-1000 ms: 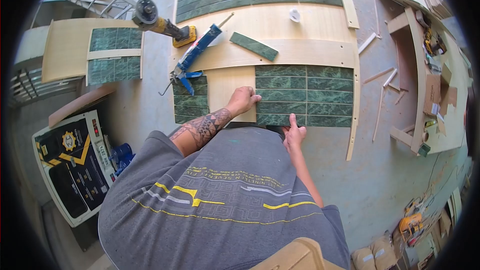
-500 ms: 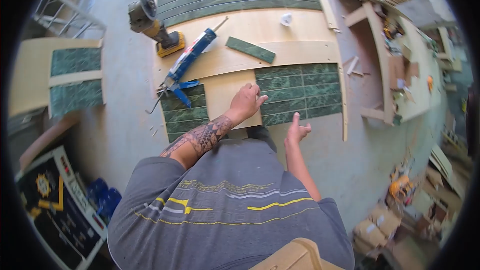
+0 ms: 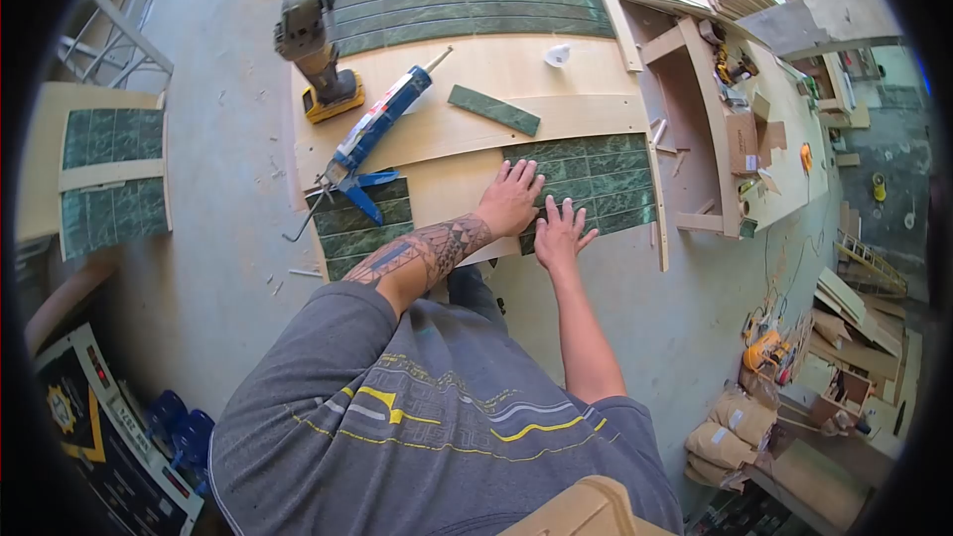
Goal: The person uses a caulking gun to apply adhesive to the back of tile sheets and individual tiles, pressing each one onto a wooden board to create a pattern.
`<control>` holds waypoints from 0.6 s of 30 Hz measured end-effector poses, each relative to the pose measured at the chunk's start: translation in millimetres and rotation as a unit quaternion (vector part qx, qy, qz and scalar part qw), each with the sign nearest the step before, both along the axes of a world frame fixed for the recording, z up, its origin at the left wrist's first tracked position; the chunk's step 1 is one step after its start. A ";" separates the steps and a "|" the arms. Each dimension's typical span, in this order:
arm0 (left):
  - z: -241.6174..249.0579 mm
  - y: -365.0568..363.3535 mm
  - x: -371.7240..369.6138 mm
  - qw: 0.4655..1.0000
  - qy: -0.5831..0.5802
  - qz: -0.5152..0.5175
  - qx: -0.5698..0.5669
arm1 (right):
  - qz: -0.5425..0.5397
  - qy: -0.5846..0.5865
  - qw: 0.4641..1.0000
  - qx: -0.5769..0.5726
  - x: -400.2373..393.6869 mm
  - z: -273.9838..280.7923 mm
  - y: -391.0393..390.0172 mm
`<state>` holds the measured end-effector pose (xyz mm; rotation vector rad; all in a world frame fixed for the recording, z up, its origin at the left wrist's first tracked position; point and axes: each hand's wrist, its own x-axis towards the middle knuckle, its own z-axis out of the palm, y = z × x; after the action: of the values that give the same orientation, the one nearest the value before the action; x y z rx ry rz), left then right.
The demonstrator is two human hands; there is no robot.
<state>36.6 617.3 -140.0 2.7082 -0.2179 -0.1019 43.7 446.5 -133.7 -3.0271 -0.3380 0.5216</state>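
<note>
My left hand (image 3: 509,201) lies with fingers stretched out over the left edge of the green marbled tiles (image 3: 606,179) on the panel's right side. Beside it, my right hand (image 3: 562,236) has its fingers spread on the lower left of the same tiles. Neither hand holds anything. A bare wooden strip (image 3: 452,184) separates these from more green tiles (image 3: 367,228) on the left. A blue caulking gun (image 3: 382,119) lies across the panel, its handle over the left tiles. One loose green tile strip (image 3: 493,110) rests on the wood above my hands.
A cordless angle grinder (image 3: 320,65) stands on its yellow battery at the panel's upper left. A small white object (image 3: 558,57) sits on the wood. Another tiled panel (image 3: 111,179) is at far left, a wooden frame (image 3: 720,129) at right. Paper sacks (image 3: 730,432) lie lower right.
My right hand has moved up and left from beside the tiles onto them. My left hand has flattened its fingers out over the tile edge. The view has shifted slightly.
</note>
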 end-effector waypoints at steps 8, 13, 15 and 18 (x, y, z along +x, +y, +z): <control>20.4 61.0 -27.2 0.975 -0.083 0.090 -0.187 | -0.020 -0.086 0.995 0.034 -6.8 4.2 17.0; 60.2 165.0 -114.2 0.921 -0.239 0.284 -0.121 | 0.088 -0.073 0.946 0.304 -57.7 -2.2 60.1; 65.6 199.2 -140.2 0.924 -0.229 0.304 -0.045 | 0.064 0.072 0.920 0.381 -83.3 -6.0 92.0; 55.0 233.1 -150.7 0.909 -0.152 0.386 0.031 | 0.053 0.158 0.905 0.391 -111.8 -15.1 137.9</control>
<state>-114.1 850.4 -85.0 2.6476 0.7817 0.5524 -68.2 584.4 -148.8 -2.1208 -0.5347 0.6693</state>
